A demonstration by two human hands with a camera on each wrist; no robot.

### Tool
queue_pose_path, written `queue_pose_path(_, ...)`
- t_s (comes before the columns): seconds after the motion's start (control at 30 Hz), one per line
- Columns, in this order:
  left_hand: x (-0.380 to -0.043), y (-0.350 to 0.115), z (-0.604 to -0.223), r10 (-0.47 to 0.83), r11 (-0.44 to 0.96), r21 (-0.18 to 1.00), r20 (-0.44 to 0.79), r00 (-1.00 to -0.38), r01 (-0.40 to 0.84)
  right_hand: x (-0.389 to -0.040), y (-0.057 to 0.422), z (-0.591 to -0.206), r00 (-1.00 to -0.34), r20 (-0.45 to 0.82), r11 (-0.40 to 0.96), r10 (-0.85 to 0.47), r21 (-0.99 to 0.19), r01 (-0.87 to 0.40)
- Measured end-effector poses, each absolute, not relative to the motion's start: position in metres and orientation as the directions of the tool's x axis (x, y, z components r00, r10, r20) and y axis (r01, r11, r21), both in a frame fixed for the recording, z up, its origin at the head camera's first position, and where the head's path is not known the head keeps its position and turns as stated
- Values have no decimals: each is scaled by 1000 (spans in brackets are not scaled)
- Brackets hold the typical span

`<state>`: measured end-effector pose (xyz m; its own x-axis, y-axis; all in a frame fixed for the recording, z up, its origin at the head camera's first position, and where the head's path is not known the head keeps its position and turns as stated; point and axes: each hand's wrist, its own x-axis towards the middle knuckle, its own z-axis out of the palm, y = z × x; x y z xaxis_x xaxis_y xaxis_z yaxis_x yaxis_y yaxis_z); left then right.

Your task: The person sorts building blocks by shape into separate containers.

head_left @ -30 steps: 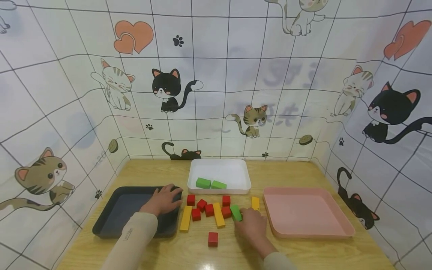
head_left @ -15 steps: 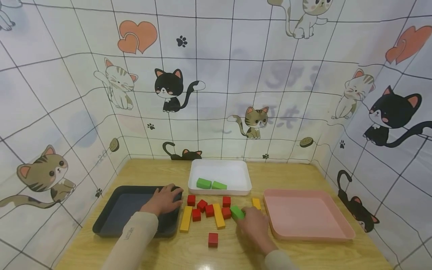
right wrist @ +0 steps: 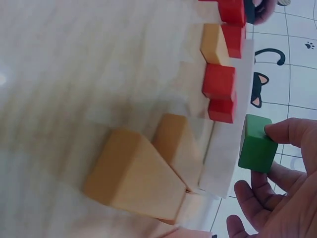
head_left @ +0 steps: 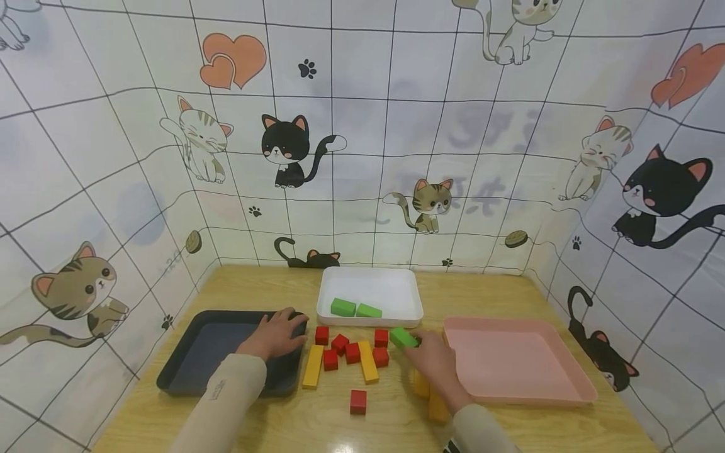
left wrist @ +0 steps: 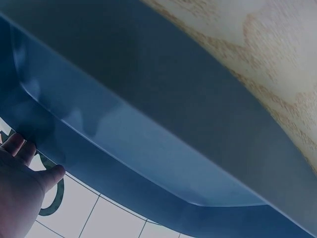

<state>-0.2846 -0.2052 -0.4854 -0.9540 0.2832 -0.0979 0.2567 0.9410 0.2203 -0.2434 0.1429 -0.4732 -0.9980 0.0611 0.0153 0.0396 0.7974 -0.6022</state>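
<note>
My right hand (head_left: 433, 362) pinches a green block (head_left: 403, 338) between thumb and fingers, right of the red blocks and close to the front right corner of the white tray (head_left: 416, 296). In the right wrist view the green block (right wrist: 257, 144) shows its square end, with the thumb on its upper edge. Two more green blocks (head_left: 343, 307) lie inside the white tray. My left hand (head_left: 275, 335) rests with spread, relaxed fingers on the right rim of the dark tray (head_left: 187, 340). In the left wrist view the fingertips of that hand (left wrist: 22, 183) lie along the rim.
Several red blocks (head_left: 353, 353) cluster in front of the white tray, and one red block (head_left: 358, 402) sits apart nearer the front. Yellow blocks (head_left: 313, 367) lie among them; other yellow blocks (head_left: 438, 406) are partly hidden below my right wrist. A pink tray (head_left: 521, 362) stands on the right.
My right hand has moved farther back with the green block, which has come off its place beside the red blocks. More of the yellow blocks near the wrist now shows. The left hand stays put.
</note>
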Motion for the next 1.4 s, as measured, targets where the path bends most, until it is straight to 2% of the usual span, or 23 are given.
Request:
queue_pose_path(0.4, -280, -207, -483, 275, 939, 239, -97, -957, 245, -276, 149, -456, -998, 28, 739, 49, -673, 17)
queue_pose_path(0.87, -282, -209, -483, 266, 944, 228, -100, -959, 238, -317, 150, -460, -999, 34, 668, -12, -744, -33)
queue_pose_path(1.4, -285, -204, -485, 242, 951, 227, -112, -964, 212, -336, 148, -472, -1000, 19, 730, -10, -683, -20)
